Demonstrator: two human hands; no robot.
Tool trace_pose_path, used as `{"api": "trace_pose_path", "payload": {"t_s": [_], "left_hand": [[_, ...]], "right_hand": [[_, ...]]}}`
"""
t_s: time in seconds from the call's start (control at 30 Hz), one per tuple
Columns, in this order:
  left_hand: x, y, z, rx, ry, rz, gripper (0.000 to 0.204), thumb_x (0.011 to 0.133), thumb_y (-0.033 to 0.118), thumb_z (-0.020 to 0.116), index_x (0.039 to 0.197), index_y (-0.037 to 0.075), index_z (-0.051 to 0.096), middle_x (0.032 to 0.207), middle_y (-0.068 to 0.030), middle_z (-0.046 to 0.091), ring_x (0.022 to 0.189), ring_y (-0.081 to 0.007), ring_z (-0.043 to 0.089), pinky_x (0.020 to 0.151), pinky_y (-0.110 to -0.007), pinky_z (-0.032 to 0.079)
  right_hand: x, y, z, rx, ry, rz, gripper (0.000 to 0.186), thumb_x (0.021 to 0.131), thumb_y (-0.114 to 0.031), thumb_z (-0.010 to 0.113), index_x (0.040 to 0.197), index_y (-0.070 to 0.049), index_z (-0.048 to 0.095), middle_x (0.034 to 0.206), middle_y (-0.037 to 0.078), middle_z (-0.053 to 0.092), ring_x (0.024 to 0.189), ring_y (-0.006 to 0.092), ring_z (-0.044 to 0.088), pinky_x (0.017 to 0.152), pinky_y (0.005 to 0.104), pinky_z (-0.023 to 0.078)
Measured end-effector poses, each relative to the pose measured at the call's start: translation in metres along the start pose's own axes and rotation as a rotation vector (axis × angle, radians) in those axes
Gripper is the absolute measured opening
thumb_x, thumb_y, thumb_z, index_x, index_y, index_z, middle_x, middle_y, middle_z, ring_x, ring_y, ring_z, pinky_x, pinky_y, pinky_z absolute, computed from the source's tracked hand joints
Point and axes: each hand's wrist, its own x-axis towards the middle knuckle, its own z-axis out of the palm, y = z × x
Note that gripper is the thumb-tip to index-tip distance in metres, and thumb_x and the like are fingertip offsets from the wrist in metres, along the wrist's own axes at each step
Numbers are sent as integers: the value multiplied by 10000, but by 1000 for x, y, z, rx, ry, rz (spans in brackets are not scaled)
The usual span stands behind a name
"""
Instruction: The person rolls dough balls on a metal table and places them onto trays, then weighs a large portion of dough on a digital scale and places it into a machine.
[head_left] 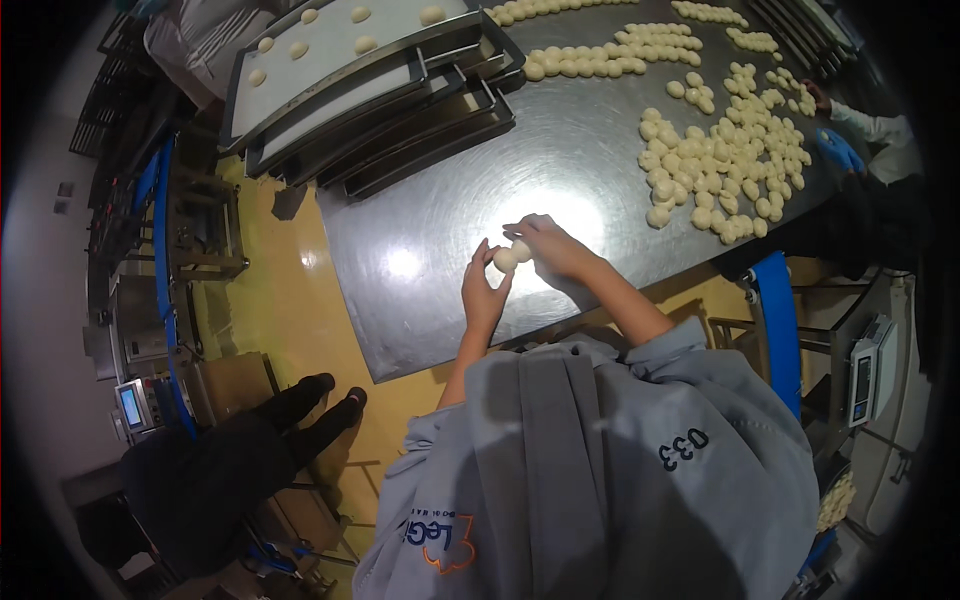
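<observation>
My left hand holds a pale, round dough ball between its thumb and fingers. Pressed close against that ball is a second dough ball, with the curled fingers of my right hand on it. Whether the two balls are joined, I cannot tell. Both hands are just above the shiny metal table, near its front edge. To the right of them lies a large loose heap of dough balls. Rows of joined dough balls stretch along the far side.
Stacked metal trays stand at the table's far left, the top one bearing several spaced dough balls. At the far right, a co-worker's blue-gloved hand is beside the heap. Another person in dark clothes is lower left. A scale stands right.
</observation>
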Motion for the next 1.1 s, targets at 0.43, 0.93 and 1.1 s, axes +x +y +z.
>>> {"api": "trace_pose_path", "payload": {"t_s": [0.43, 0.93, 1.1], "left_hand": [[-3, 2, -1, 114, 41, 36, 588, 817, 155, 805, 1346, 46, 572, 1240, -121, 684, 1190, -319, 608, 1037, -430, 452], [8, -15, -27, 268, -162, 226, 304, 828, 141, 718, 1115, 56, 666, 1173, -141, 633, 1077, -337, 618, 927, -455, 484], [57, -21, -26, 378, 273, 34, 234, 852, 244, 726, 1020, 85, 690, 1087, -132, 650, 1065, -340, 589, 951, -503, 424]], "right_hand": [[7, -13, -9, 0, -25, 127, 416, 730, -74, 791, 1124, -102, 660, 1125, 135, 595, 1088, 356, 596, 947, 427, 519], [-38, 24, -17, -131, 126, 30, 207, 803, -141, 673, 996, -68, 696, 995, 172, 600, 981, 343, 570, 881, 460, 459], [5, 33, -13, -358, 568, 210, 248, 798, -198, 743, 981, -61, 646, 1111, 184, 614, 1047, 374, 568, 892, 502, 442]]}}
